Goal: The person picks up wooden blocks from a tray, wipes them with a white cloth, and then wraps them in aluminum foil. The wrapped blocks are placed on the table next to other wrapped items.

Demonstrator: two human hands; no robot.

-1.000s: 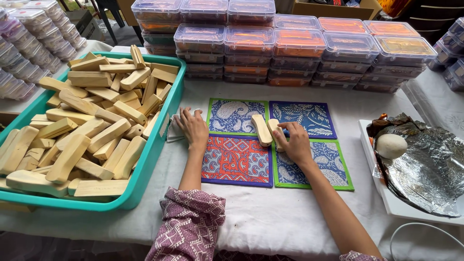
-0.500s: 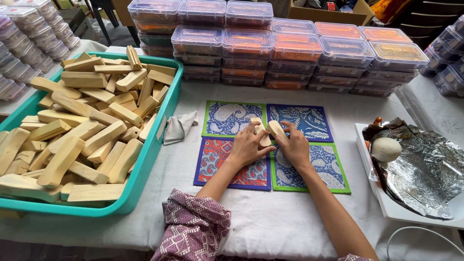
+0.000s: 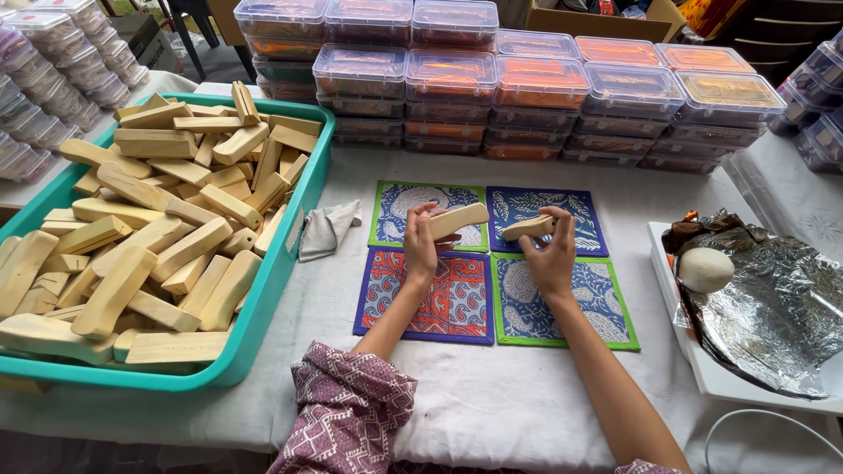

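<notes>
My left hand (image 3: pixel 420 239) grips a pale wooden stick (image 3: pixel 457 220) and lifts it above the patterned cloth mats (image 3: pixel 457 298). A shorter pale wooden piece (image 3: pixel 528 228) is pinched in my right hand (image 3: pixel 551 252), just right of the first stick. Both hands hover over the middle of the four mats, which lie in a square on the white tablecloth. The two pieces are a little apart, ends pointing toward each other.
A teal tray (image 3: pixel 279 263) heaped with several wooden sticks (image 3: pixel 158 228) fills the left. A grey rag (image 3: pixel 327 228) lies beside it. Stacked clear lidded boxes (image 3: pixel 492 79) line the back. At right, a white tray (image 3: pixel 680 333) holds crumpled foil (image 3: pixel 773 307) and a pale ball (image 3: pixel 705 269).
My left hand moved from the rag side to the mats and picked up a stick. Both hands have now raised their wooden pieces off the mats.
</notes>
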